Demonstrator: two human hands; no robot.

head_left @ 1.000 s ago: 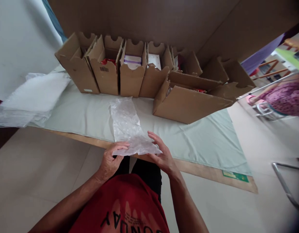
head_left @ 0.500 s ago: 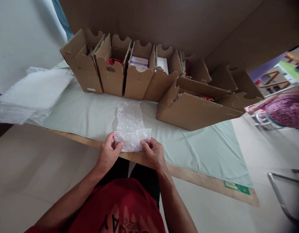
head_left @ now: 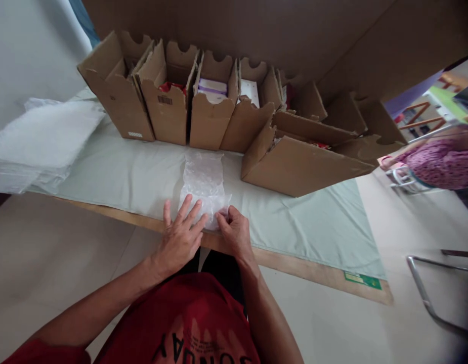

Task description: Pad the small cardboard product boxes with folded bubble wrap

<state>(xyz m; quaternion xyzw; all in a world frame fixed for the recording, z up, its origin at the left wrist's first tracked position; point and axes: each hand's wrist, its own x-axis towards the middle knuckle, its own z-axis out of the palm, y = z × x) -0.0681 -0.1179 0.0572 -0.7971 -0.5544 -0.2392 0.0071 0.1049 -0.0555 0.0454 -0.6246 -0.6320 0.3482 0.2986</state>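
A clear bubble wrap bag (head_left: pixel 204 174) lies on the pale green cloth near the table's front edge, its near part folded over. My left hand (head_left: pixel 181 236) is spread, with its fingertips over the left side of the folded part. Thumb and fingers of my right hand (head_left: pixel 236 230) pinch the right near corner of the wrap. Whatever may be inside the wrap cannot be made out.
Cardboard bins (head_left: pixel 211 121) stand in a row behind, some holding red or white packets. Another cardboard box (head_left: pixel 304 167) sits at right. A stack of clear plastic bags (head_left: pixel 47 136) lies at left. A person in pink (head_left: pixel 442 164) is at far right.
My left hand has let go of the wrap's left corner and opened out over it. My right hand still pinches the right side. The near part lies flatter on the table.
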